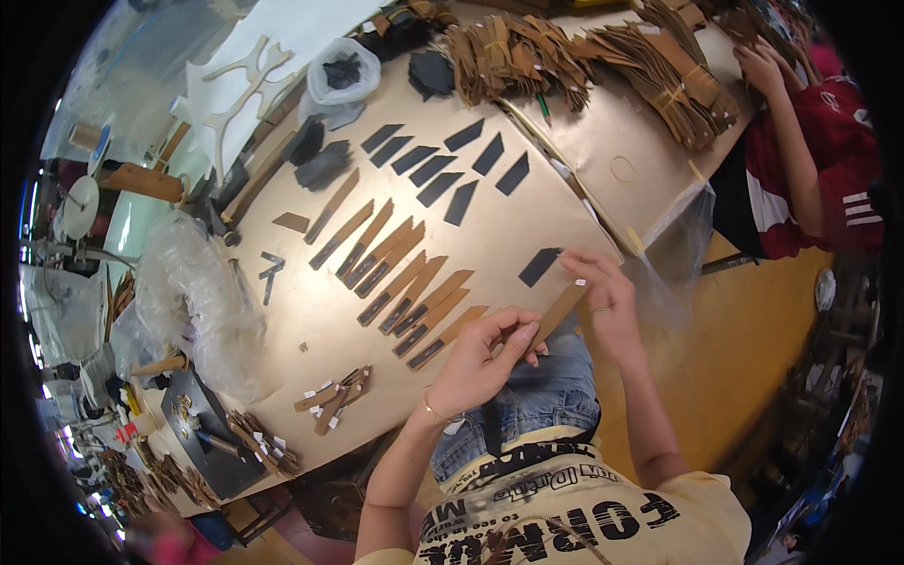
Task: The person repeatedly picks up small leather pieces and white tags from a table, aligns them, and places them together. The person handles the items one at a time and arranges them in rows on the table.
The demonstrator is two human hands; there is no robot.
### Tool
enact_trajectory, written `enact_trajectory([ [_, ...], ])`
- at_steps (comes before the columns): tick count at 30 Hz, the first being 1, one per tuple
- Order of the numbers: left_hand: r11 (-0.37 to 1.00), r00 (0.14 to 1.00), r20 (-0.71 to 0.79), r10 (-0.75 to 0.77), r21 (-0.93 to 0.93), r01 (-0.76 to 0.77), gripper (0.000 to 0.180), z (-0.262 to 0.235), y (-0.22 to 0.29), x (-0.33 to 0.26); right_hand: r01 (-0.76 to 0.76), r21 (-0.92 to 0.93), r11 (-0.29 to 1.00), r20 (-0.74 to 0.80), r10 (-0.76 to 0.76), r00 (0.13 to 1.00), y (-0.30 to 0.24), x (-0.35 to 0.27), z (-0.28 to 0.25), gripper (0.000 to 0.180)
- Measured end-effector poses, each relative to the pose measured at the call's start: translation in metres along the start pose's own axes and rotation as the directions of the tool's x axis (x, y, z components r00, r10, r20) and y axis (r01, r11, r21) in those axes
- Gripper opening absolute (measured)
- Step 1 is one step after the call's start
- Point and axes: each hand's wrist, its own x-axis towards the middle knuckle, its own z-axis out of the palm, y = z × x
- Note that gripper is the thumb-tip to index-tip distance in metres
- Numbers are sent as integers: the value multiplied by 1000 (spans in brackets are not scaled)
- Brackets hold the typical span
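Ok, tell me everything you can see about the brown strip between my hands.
The strip is narrow, flat and plain tan-brown, with fairly straight long edges; it looks like leather or something similar. It slants up toward the right, by the near edge of the table. The left hand pinches its lower end, hiding that tip. The right hand is at its upper end, where a small white patch shows; whether those fingers grip it is unclear.

Brown strips (384, 254) are laid across the middle of the tan worktop (527, 217); black pieces (431, 170) are spread beyond them, brown bundles (518, 56) heaped toward the far edge.
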Motion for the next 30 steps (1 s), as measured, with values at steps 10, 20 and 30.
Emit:
enact_trajectory([
  [10, 976, 951, -307, 18, 213, 50, 24, 14, -28, 11, -281, 284, 917, 142, 250, 958, -14, 15, -4, 51],
  [20, 819, 866, -448, 222, 567, 84, 18, 11, -18, 24, -39, -106, 994, 23, 42, 999, -8, 48, 10, 45],
  [30, 742, 906, -358, 227, 666, 77, 40, 11, -14, 23, -105, -122, 987, 53, 112, 992, -8, 48, 12, 46],
])
